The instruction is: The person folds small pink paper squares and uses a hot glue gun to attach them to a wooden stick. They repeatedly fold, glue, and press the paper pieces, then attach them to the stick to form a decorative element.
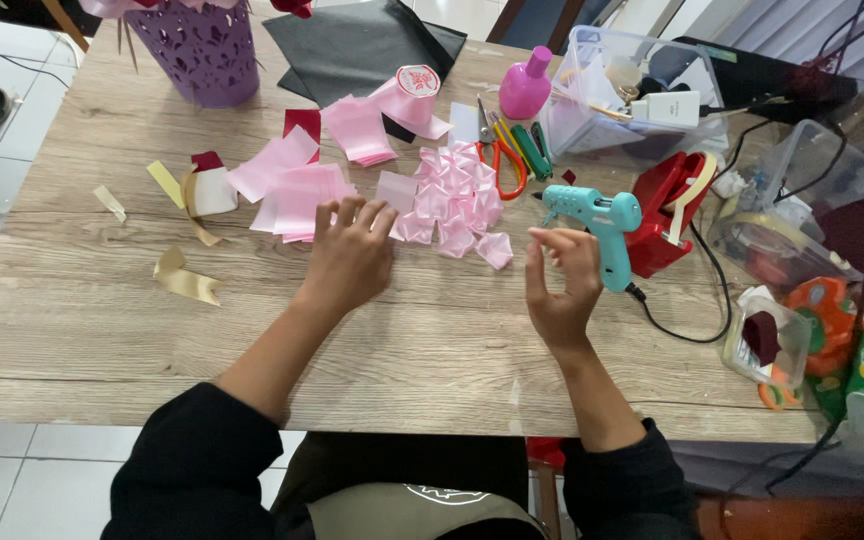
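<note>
My left hand (350, 250) flat, fingers spread, on pink ribbon squares (297, 195) at table (102, 330) centre. Right hand (562, 285) raised, fingers loosely curled, empty, beside glue gun (602, 220). I'd peel single square cleanly, keep folded petals (457, 200) undisturbed.

On the bench (102, 330), the folded ribbon pieces (457, 200) lie at the middle, with the flat ribbon squares (297, 190) to their left. The glue gun (597, 225) stands right of them, before the tape dispenser (667, 210). The vase (202, 50) stands at the far left corner.
</note>
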